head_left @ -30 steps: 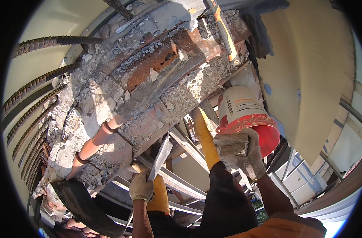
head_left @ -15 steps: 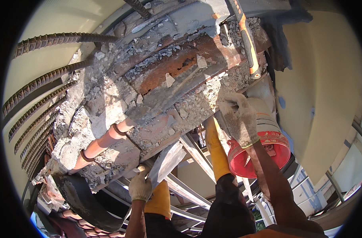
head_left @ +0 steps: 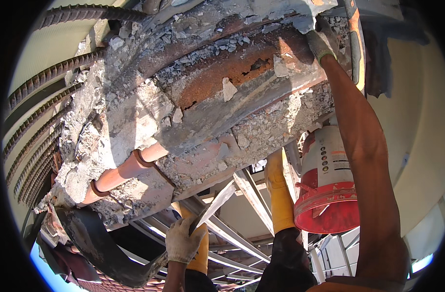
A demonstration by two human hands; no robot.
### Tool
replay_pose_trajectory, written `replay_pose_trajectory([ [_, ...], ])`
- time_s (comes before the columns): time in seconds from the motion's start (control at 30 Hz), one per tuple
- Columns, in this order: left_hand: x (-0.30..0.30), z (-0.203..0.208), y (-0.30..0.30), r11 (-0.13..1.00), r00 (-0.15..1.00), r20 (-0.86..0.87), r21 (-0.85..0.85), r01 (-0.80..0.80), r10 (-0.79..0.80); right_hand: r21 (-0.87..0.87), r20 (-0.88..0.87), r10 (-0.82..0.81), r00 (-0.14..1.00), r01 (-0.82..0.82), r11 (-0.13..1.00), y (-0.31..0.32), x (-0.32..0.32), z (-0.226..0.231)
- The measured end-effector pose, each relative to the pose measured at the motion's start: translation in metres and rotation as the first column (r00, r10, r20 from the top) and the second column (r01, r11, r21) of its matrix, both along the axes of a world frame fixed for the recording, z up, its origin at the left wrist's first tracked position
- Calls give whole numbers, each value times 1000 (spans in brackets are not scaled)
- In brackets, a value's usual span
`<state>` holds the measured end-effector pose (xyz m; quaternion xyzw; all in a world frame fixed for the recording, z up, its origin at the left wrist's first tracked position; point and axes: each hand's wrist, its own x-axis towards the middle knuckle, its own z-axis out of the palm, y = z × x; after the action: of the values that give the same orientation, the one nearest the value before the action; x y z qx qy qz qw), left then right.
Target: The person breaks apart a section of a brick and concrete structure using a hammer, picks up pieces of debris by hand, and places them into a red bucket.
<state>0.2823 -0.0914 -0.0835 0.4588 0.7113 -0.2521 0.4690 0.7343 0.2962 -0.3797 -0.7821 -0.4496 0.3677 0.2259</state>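
My left hand (head_left: pixel 182 242), in a pale knit glove, is closed on the lower end of a flat, tapered, blade-like piece (head_left: pixel 216 205); its exact kind I cannot make out. My right hand (head_left: pixel 323 43), also gloved, reaches far up into broken mortar and rubble (head_left: pixel 304 103) at the end of a rusty, holed curved piece (head_left: pixel 249 65). Its fingers are in shadow and partly hidden. Just right of that hand lies a tool with an orange and grey handle (head_left: pixel 355 46). Its head is out of view. Loose chips, among them a pale shard (head_left: pixel 229 89), lie on the rusty surface.
A white and red bucket (head_left: pixel 327 194) hangs or stands tilted below my right forearm. Bare ribbed steel bars (head_left: pixel 52 80) jut out at the left. My yellow boots (head_left: pixel 281 197) are among metal framing (head_left: pixel 254 202). A dark curved strip (head_left: pixel 103 250) lies lower left.
My right hand has moved up and away from beside the bucket to the rubble near the orange-handled tool. My left hand has shifted slightly down, and the flat piece has turned to a narrower angle.
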Motion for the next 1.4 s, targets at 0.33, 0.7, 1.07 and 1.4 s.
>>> replay_pose_trajectory([
  [0.33, -16, -11, -22, 996, 997, 18, 47, -72, 72, 81, 482, 166, 860, -232, 969, -29, -32, 20],
  [0.7, -32, -28, -22, 968, 966, 76, 18, -251, 249, 249, -11, -164, 986, 161, 955, -71, -5, 29],
  [1.07, -42, -11, 14, 981, 976, 195, 149, -123, 93, -566, -341, -690, 639, 446, 693, -438, 90, 369],
  [1.4, -81, -46, 85, 350, 992, -125, 930, 116, 3, -412, 106, 153, 983, -97, 906, -313, -137, 291],
])
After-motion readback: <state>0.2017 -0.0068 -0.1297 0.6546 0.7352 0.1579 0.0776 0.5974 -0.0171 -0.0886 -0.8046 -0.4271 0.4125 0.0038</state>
